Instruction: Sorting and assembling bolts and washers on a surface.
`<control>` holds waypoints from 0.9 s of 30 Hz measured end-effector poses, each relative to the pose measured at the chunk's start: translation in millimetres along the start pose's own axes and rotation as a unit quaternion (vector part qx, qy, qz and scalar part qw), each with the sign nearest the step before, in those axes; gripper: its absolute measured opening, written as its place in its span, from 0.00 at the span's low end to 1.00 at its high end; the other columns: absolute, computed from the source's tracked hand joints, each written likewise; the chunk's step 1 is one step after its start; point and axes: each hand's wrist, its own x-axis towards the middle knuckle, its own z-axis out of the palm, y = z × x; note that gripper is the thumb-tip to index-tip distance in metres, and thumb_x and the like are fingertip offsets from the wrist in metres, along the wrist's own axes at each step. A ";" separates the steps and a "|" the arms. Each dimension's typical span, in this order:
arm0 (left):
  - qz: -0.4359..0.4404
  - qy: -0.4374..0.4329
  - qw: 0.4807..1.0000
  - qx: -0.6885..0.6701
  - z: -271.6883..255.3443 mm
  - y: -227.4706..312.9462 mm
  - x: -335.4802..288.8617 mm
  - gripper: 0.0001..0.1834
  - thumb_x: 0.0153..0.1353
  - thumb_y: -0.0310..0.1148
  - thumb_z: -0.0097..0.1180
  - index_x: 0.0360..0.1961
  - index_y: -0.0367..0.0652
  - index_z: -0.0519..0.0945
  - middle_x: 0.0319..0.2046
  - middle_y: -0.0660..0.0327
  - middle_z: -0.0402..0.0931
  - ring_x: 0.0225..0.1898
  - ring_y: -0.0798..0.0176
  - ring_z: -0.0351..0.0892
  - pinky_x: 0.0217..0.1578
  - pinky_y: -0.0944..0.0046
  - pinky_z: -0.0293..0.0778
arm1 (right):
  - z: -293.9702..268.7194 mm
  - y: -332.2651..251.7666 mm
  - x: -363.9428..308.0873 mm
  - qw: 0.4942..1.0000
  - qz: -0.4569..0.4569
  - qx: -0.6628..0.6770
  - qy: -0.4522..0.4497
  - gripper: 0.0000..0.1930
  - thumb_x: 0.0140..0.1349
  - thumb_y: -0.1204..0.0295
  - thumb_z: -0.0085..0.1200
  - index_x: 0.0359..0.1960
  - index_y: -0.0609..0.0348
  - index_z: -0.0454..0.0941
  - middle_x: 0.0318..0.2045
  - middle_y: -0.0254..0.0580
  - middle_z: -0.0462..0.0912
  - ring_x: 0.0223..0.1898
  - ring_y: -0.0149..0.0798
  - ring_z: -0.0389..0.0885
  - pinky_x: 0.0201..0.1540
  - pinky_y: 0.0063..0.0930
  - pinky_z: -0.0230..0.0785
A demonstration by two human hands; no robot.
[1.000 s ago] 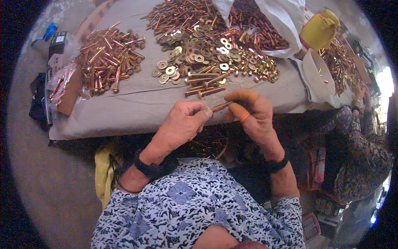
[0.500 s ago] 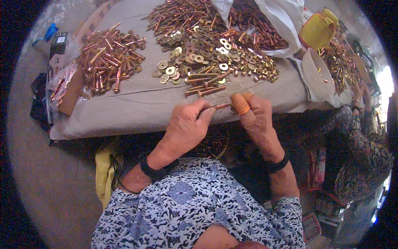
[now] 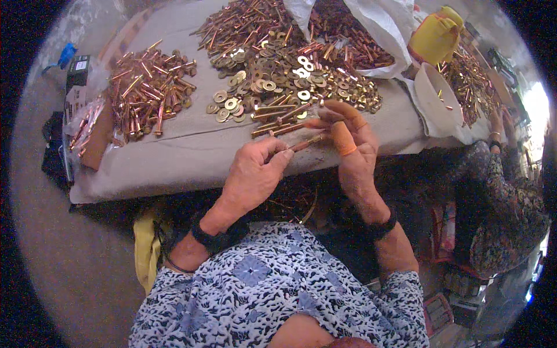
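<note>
Bolts (image 3: 272, 108) beyond fingers (image 3: 281, 158), bare cloth (image 3: 194, 152) leftward

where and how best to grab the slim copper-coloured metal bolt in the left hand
Probably pinch the slim copper-coloured metal bolt by its exposed right end, coming from the right: its straight shaft slants up that way, while the bare left hand covers the other end.

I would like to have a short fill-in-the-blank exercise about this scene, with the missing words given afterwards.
The right hand wears a thumb cover coloured ____.
The bare-fingered hand gripping the bolt is the ____ one.
The flat metal rings heaped beyond the hands are ____.
The bands on both wrists are coloured ____.
Missing words: orange; left; washers; black.
</note>
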 end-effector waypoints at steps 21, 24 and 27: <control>-0.088 0.038 0.975 -0.200 -10.3 0.8 -2.4 0.08 0.60 0.34 0.46 0.30 0.40 0.72 0.13 0.69 0.64 0.08 0.79 0.58 0.07 0.77 0.51 | -2.9 -10.2 -7.2 0.995 0.013 -0.077 -0.056 0.14 0.58 0.71 0.47 0.45 0.65 0.69 0.38 0.46 0.77 0.41 0.38 0.77 0.44 0.27 0.68; -0.075 0.018 0.981 -0.178 -8.1 1.6 -2.9 0.08 0.60 0.33 0.46 0.30 0.40 0.72 0.13 0.69 0.64 0.09 0.79 0.58 0.08 0.77 0.51 | -3.5 -6.5 -6.1 0.997 -0.014 -0.061 -0.043 0.14 0.58 0.72 0.47 0.45 0.65 0.69 0.39 0.46 0.77 0.43 0.38 0.76 0.45 0.28 0.67; -0.043 0.002 0.987 -0.152 -3.0 -1.1 -3.4 0.08 0.60 0.34 0.46 0.30 0.40 0.72 0.13 0.70 0.64 0.09 0.79 0.58 0.08 0.77 0.52 | 4.1 -7.8 -3.5 0.999 -0.023 -0.016 -0.043 0.16 0.58 0.71 0.48 0.46 0.67 0.68 0.42 0.48 0.75 0.45 0.42 0.75 0.42 0.28 0.67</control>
